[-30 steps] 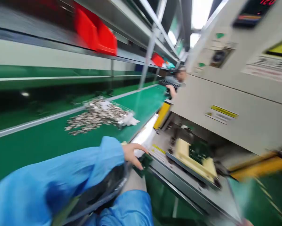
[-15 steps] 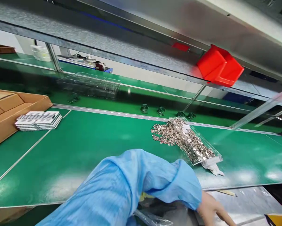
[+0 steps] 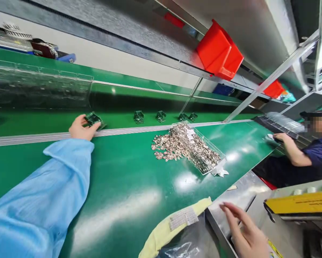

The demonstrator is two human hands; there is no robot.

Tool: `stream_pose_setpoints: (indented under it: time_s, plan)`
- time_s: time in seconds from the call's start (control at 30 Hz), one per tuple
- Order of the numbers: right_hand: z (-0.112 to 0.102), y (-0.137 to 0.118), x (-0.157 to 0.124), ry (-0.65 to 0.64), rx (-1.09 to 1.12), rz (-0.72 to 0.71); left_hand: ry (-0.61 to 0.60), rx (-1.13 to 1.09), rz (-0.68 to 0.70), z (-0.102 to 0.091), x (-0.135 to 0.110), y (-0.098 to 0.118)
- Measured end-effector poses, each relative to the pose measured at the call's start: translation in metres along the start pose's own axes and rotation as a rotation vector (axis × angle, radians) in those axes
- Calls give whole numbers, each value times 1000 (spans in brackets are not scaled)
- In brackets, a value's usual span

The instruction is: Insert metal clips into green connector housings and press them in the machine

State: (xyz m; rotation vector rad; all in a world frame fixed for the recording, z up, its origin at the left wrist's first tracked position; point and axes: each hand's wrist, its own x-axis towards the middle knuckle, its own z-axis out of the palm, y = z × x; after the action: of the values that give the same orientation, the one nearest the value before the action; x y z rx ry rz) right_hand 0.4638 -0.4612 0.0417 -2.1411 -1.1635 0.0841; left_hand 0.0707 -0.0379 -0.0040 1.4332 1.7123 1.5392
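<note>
My left hand reaches out at the left, its thumb and fingers closed around a small green circuit-board assembly at the far side of the bench. Several similar circuit-board assemblies stand in a row to the right. My right hand is low at the right, beyond the bench's front edge, with thumb and fingertip pinched together; anything between them is too small to make out. Near the middle, many small shiny metal pieces spill from a clear tray lying on the green bench top.
A yellow cloth bearing a white gridded piece lies at the front edge, beside clear plastic. A red bin hangs on the shelf above. A co-worker's arm reaches over the bench at right. Clear plastic trays stand at back left.
My left arm has swung from the lower right to the far left and now grips a circuit-board assembly. My right hand has come into view. The view has turned right.
</note>
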Motion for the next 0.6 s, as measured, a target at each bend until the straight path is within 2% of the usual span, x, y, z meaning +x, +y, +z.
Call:
stream_pose_setpoints:
  time_s: [0.03, 0.13, 0.2, 0.3, 0.37, 0.43, 0.53, 0.6]
  plan:
    - [13, -14, 16, -125, 44, -74, 10, 29, -5, 2, 11, -7]
    - [62, -62, 64, -370, 97, -217, -47, 106, 38, 15, 33, -16]
    - [96, -89, 92, -460, 64, -231, -110, 143, 84, 25, 40, -16]
    - [140, -114, 122, -463, -16, -189, -114, 189, 153, 26, 46, -19]
    - [162, -123, 133, -440, -46, -206, -32, 238, 196, 8, 52, -25]
    - [176, -127, 138, -425, -71, -247, 121, 322, 211, -25, 60, -33]
    - [190, -123, 147, -438, -138, -270, 381, 430, 123, -85, 74, -49]
    - [196, -117, 153, -487, -164, -263, 490, 445, 26, -119, 83, -61]
